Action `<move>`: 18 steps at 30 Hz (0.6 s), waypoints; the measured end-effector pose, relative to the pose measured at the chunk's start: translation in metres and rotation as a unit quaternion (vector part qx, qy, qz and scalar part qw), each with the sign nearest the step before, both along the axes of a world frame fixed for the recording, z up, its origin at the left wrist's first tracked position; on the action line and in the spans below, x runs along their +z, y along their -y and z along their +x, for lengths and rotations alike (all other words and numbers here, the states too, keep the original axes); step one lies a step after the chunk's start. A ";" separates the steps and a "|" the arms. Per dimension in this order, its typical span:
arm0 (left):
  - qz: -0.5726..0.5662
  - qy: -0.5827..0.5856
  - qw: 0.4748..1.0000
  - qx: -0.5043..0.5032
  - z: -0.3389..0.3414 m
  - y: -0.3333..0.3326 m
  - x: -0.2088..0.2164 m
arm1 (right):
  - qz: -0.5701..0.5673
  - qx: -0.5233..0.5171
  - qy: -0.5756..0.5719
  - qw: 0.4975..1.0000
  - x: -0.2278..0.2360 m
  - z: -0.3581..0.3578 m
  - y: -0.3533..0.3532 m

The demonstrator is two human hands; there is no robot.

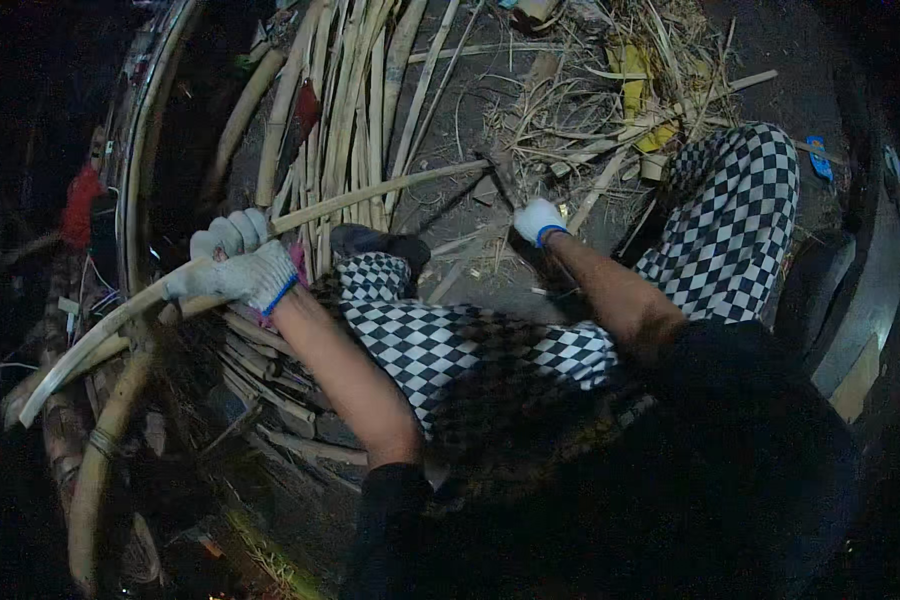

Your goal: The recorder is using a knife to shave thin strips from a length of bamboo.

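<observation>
My left hand (235, 262), in a whitish work glove with a blue cuff, is closed round a long pale bamboo strip (370, 192). The strip slants across in front of me, its lower end sticking out past the hand at the far left. My right hand (539, 220), gloved the same way, is closed on the handle of a dark knife (503, 184). The narrow blade points up and left, and its tip meets or lies very close to the strip's far end. The right fingers hide the handle.
Split bamboo strips (345, 115) lie bundled ahead on the left. Thin shavings (560, 130) and a yellow piece (632, 85) are heaped beyond my right hand. Thick bamboo poles (95, 470) stand at the left. My checkered trouser legs (730, 220) frame the work area.
</observation>
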State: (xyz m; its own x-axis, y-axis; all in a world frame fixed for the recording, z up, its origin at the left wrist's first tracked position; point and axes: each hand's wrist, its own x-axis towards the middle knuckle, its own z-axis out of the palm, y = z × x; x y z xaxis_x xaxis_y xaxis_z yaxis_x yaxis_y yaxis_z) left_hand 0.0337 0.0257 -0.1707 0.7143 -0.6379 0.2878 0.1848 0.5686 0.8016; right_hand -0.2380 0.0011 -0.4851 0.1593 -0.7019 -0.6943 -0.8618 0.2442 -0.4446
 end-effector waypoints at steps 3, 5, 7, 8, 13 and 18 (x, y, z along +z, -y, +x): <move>-0.008 0.014 0.999 -0.038 -0.001 0.003 0.001 | -0.070 0.078 0.054 0.993 0.000 0.019 0.008; -0.007 0.024 0.999 -0.038 0.001 0.001 0.000 | -0.107 0.059 0.110 0.986 0.017 0.050 0.007; 0.002 0.016 1.000 -0.016 0.004 -0.001 -0.003 | -0.124 0.038 0.140 0.982 0.032 0.069 0.000; -0.002 0.035 0.999 -0.022 0.006 -0.001 -0.004 | -0.134 0.033 0.171 0.976 0.035 0.073 -0.004; -0.010 -0.013 0.999 -0.042 0.012 -0.005 -0.007 | -0.131 0.074 0.151 0.977 0.000 0.019 -0.013; -0.030 0.029 0.995 -0.091 0.004 -0.002 -0.005 | -0.109 0.193 0.033 0.975 -0.026 0.014 0.009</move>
State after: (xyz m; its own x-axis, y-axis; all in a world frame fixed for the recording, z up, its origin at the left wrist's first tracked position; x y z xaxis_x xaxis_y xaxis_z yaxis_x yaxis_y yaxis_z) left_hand 0.0373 0.0276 -0.1752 0.5694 -0.7360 0.3662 0.2443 0.5768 0.7795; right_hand -0.2244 -0.0074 -0.5112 0.4793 -0.7104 -0.5153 -0.8388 -0.1982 -0.5070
